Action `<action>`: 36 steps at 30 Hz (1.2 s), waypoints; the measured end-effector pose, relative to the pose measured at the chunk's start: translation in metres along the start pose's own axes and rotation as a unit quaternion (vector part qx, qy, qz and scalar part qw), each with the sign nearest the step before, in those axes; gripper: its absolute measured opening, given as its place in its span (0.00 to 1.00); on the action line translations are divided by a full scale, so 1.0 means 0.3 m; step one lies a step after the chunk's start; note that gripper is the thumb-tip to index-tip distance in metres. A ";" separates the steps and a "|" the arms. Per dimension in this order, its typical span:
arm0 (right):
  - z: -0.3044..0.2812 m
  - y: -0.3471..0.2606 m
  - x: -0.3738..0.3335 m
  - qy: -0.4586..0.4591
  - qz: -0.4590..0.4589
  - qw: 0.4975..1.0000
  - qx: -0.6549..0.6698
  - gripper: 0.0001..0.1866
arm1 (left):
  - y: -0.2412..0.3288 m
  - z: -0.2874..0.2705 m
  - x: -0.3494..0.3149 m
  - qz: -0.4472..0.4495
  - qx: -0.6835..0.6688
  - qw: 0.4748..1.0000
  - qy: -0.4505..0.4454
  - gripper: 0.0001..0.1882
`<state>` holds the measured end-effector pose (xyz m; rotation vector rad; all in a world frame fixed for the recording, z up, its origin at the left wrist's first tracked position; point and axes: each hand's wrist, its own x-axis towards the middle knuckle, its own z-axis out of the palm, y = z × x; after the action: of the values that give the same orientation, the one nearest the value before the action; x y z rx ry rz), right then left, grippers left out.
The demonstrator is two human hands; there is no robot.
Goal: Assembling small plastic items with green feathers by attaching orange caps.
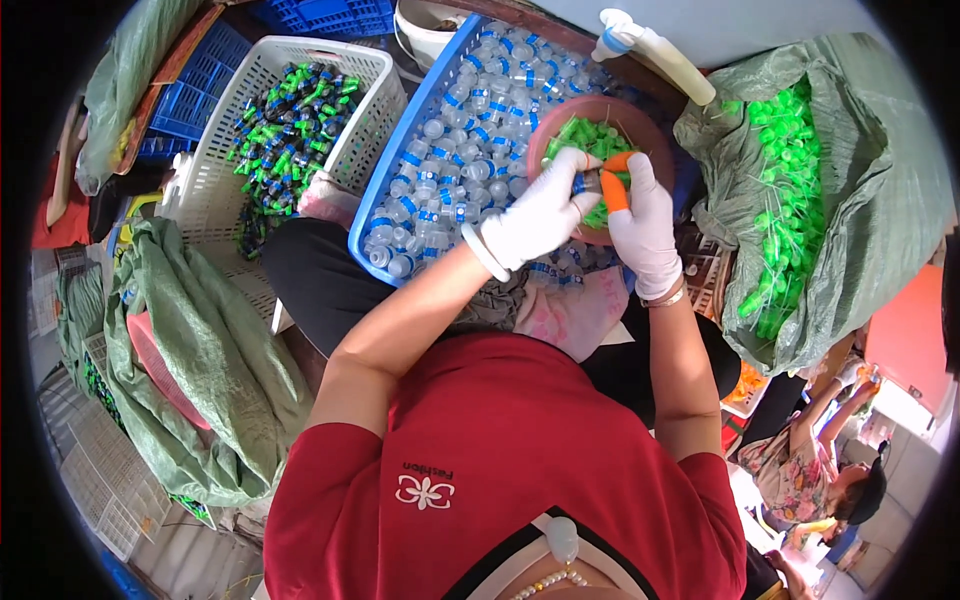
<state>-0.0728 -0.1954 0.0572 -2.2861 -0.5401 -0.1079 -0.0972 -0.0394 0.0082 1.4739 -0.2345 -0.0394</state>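
Observation:
Both my hands wear white gloves and meet over a pink bowl (652, 124) of green plastic pieces (590, 140). In my left hand (535, 213) a small bottle with a blue band (586, 183) is gripped between thumb and fingers. My right hand (645, 225) has orange covers on its thumb and forefinger. Those fingertips are closed against the bottle's end; whatever is between them is hidden. The bowl stands on a blue crate (372, 190) full of small translucent bottles (470, 140) with blue bands.
At the left, a white basket (222, 165) holds dark bottles with green tops (298, 115). A sack (900, 160) of green pieces (785, 190) stands right; another green sack (215, 370) lies left. A white dispenser bottle (660, 55) lies behind the bowl. Another person (810, 470) works at far right.

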 end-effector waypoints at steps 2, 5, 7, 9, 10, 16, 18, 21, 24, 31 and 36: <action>0.027 0.028 -0.029 -0.003 0.102 0.988 0.114 0.08 | -0.050 0.024 -0.024 0.130 0.150 0.980 0.033 0.20; 0.047 0.023 -0.059 -0.003 0.299 0.894 0.334 0.08 | -0.036 0.008 -0.046 0.136 0.265 0.954 0.013 0.22; 0.047 0.009 -0.095 -0.040 0.262 0.903 0.337 0.06 | -0.036 -0.012 -0.061 0.139 0.321 0.937 0.000 0.23; 0.037 0.016 -0.108 -0.054 0.246 0.907 0.337 0.06 | -0.037 -0.045 -0.069 0.162 0.301 0.939 -0.030 0.23; 0.025 0.045 -0.114 -0.089 0.283 0.897 0.328 0.07 | -0.036 -0.057 -0.074 0.173 0.291 0.940 -0.045 0.23; -0.002 0.012 -0.148 -0.112 -0.056 0.992 -0.034 0.10 | -0.056 -0.083 -0.151 0.047 0.228 0.966 -0.109 0.21; 0.025 0.001 -0.173 -0.115 -0.021 0.993 -0.014 0.10 | -0.083 -0.101 -0.170 -0.022 0.042 0.991 -0.128 0.22; 0.083 0.009 -0.201 -0.116 0.043 0.992 0.026 0.11 | -0.067 -0.085 -0.203 0.063 0.143 0.985 -0.077 0.20; 0.160 0.047 -0.194 -0.142 0.149 0.959 0.196 0.12 | -0.046 -0.127 -0.217 0.104 0.231 0.967 -0.029 0.19; 0.211 0.265 0.000 -0.040 0.061 0.997 -0.039 0.17 | 0.048 -0.532 -0.166 0.038 0.698 0.649 0.300 0.15; 0.312 0.219 0.117 -0.125 0.158 0.964 -0.174 0.20 | -0.108 -0.389 -0.070 0.096 0.652 0.746 0.098 0.15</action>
<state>-0.0220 -0.1574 -0.0442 -2.7203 -0.2900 0.2680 -0.0927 0.0754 -0.0357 2.8305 -0.2459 0.5616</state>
